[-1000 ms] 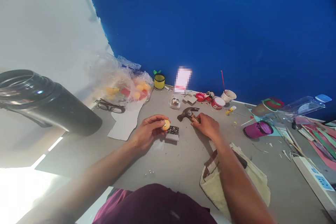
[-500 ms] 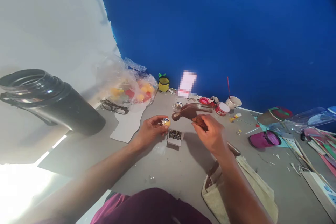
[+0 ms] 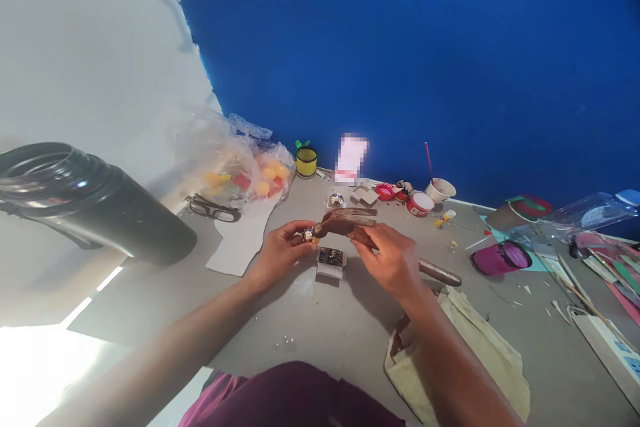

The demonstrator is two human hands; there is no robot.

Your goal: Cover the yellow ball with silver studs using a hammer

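My left hand (image 3: 284, 250) pinches a small yellow ball (image 3: 309, 235) partly covered in shiny silver studs. Closed around its handle near the head, my right hand (image 3: 390, 255) holds a brown claw hammer (image 3: 346, 221). The hammer's striking face is right at the ball's right side; whether they touch I cannot tell. Just below both hands, a small open box (image 3: 330, 271) on the table is filled with shiny metal pieces that look like thumbtacks. Behind the hammer lies another silver, shiny round cluster (image 3: 336, 200).
A large dark flask (image 3: 125, 207) stands at left, near eyeglasses (image 3: 215, 208) and white paper (image 3: 245, 240). Plastic bags (image 3: 250, 167), a yellow mesh cup (image 3: 307, 163) and a paper cup (image 3: 441, 191) line the back. A beige cloth (image 3: 480, 340) and magenta cup (image 3: 500, 258) are at right.
The hammer has moved left and its head now meets or nearly meets the ball. My right hand moved left with it. The view has shifted slightly.
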